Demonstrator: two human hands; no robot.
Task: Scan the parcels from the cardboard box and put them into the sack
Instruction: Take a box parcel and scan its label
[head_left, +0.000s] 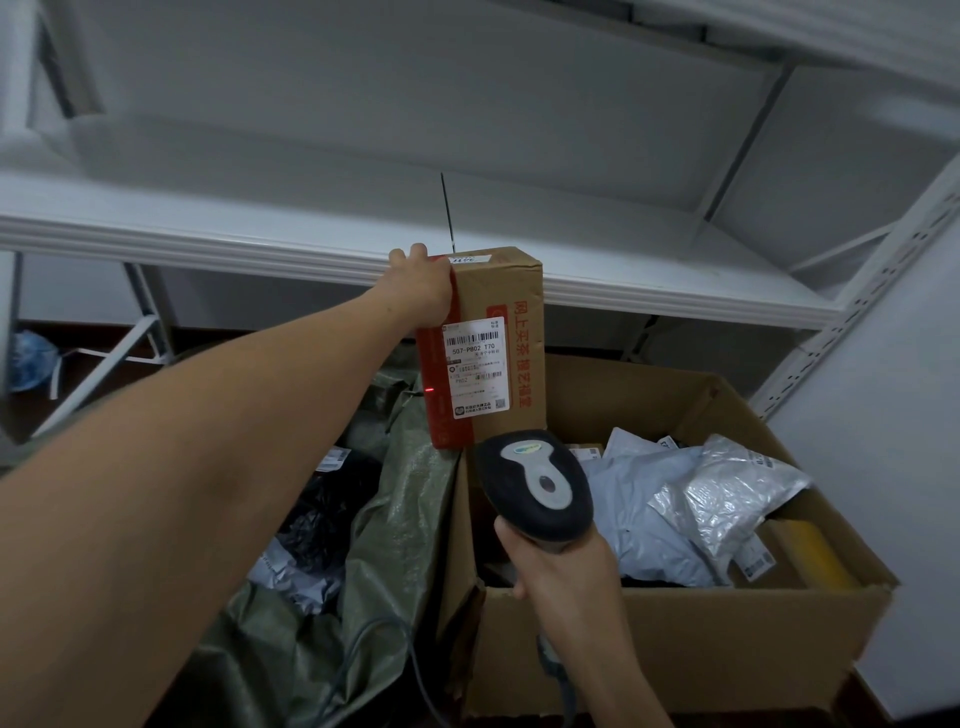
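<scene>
Left forearm (208, 441) stretches from the lower left up to the left hand (423, 288), whose fingers (410, 255) curl over the top left corner of a brown parcel (498, 291), holding it upright in the air. Its white label (477, 366) faces the camera, and 1 red dot (429, 389) glows on the red tape below those fingers. Beneath the parcel, the right hand (558, 577) wraps its fingers (517, 590) round the handle of a black and grey scanner (535, 483), head aimed up at the parcel. Right of these fingers stands the open cardboard box (675, 649) with grey and silver bags (727, 493) inside. Left of them gapes the green sack (400, 519), holding dark and pale bags.
</scene>
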